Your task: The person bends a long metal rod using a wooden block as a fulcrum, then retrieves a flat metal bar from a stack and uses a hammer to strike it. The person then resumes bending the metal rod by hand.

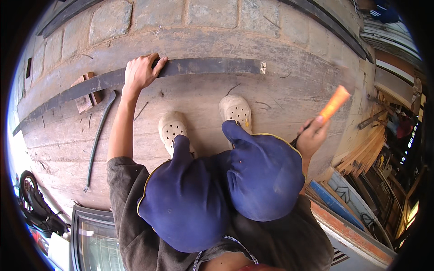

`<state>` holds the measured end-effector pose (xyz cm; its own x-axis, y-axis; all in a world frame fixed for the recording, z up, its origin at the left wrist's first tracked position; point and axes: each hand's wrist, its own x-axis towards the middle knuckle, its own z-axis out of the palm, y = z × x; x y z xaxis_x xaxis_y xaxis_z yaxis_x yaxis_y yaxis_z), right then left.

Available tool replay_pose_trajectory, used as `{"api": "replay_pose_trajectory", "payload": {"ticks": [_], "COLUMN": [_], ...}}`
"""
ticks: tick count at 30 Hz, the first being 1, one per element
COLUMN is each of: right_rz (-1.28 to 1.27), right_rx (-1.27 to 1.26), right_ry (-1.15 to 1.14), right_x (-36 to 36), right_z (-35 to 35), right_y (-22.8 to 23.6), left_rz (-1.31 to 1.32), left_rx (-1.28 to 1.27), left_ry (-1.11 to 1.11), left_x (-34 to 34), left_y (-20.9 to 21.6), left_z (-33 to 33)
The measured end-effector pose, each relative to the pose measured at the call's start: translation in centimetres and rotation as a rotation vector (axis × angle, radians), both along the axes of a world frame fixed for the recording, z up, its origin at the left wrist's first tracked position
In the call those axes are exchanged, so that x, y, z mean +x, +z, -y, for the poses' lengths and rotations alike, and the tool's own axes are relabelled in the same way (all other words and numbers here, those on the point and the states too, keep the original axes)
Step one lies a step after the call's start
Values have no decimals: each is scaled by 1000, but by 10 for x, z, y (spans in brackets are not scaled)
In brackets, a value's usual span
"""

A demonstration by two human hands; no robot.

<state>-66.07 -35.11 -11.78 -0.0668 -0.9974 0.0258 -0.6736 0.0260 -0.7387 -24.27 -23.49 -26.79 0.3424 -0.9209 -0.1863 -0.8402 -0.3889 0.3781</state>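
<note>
Squatting on concrete floor (280, 90). Left hand (141, 72) pressed on long dark metal strip (212, 66), fingers curled over far edge. Right hand (312, 135) closed on orange-handled tool (333, 104), raised and blurred, well apart from strip. No mark visible on strip; work looks early.

Head-worn fisheye view looking almost straight down the person's own body to the floor.

The camera sits above the bent knees (217, 189) and pale shoes (203, 122), facing the concrete floor (199, 95) close below. Both hands (141, 71) fall inside the wide frame, forearms entering from the lower edge. Straight lines, such as the long dark metal strip (203, 67), curve near the round black rim. Only this view is present.
</note>
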Motion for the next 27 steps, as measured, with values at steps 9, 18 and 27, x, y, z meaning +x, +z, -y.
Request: {"api": "replay_pose_trajectory", "payload": {"ticks": [9, 18, 27], "right_rz": [-439, 101, -802], "right_rx": [152, 577, -267], "right_ry": [264, 45, 285], "right_x": [-13, -77, -73], "right_z": [-41, 7, 43], "right_y": [-79, -117, -149], "left_rz": [41, -140, -981], "left_rx": [11, -753, -1200], "left_ry": [-46, 240, 1736], "left_x": [1, -10, -36], "left_y": [-6, 6, -60], "left_z": [-3, -29, -114]}}
